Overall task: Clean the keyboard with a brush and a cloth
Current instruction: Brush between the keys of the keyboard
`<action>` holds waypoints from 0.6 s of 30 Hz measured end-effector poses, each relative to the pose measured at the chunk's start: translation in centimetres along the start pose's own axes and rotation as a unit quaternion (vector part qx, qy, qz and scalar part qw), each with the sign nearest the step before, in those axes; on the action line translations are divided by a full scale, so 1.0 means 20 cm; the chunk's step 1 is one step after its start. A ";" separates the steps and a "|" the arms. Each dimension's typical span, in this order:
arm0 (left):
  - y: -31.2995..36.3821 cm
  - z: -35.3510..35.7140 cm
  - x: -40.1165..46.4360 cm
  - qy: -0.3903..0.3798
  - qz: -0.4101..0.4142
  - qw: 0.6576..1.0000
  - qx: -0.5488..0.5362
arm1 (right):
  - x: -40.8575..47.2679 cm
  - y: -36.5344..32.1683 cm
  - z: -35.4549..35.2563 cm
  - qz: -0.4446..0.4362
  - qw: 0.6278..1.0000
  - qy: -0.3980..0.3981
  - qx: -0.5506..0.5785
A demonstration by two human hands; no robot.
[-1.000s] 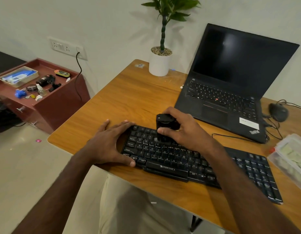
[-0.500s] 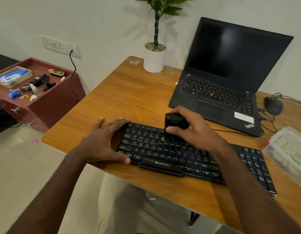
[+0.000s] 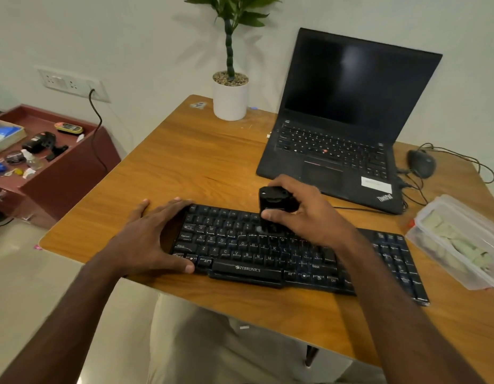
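Note:
A black Zebronics keyboard [image 3: 257, 253] lies near the front edge of the wooden desk [image 3: 201, 167]. My left hand [image 3: 154, 236] grips the keyboard's left end, thumb at its front corner, fingers along its back corner. My right hand [image 3: 304, 214] is closed around a black block-shaped brush [image 3: 273, 206], which stands on the upper key rows near the keyboard's middle. Its bristles are hidden against the keys. No cloth is in view.
An open black laptop [image 3: 342, 151] stands behind the keyboard. A white potted plant [image 3: 230, 98] is at the back. A wired mouse [image 3: 420, 163] and a clear plastic box [image 3: 459, 242] sit at the right. A red-brown side cabinet [image 3: 60, 173] with small items stands left.
My right hand has slid the brush rightward along the upper key rows. My left hand has stayed on the keyboard's left end. The camera view shifted slightly.

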State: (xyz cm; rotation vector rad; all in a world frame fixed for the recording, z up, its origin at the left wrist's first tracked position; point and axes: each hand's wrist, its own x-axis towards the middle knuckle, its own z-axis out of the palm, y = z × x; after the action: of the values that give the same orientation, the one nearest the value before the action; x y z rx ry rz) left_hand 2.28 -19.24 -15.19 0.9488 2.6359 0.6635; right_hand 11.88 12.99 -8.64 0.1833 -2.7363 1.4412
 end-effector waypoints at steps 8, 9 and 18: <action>0.03 -0.01 -0.01 -0.002 -0.007 1.000 -0.014 | -0.03 -0.02 -0.07 -0.011 0.998 0.061 0.023; 0.03 -0.01 -0.01 -0.004 -0.009 1.000 -0.017 | -0.02 -0.02 -0.03 -0.009 0.998 0.052 0.032; 0.03 -0.01 -0.01 0.001 -0.006 1.000 -0.014 | -0.17 0.09 -0.23 0.024 0.999 0.024 0.022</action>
State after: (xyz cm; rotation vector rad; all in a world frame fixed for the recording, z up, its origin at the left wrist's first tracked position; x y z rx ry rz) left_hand 2.66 -19.00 -14.72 0.9227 2.6243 0.6973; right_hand 14.94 18.12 -7.90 0.0822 -2.6903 1.4978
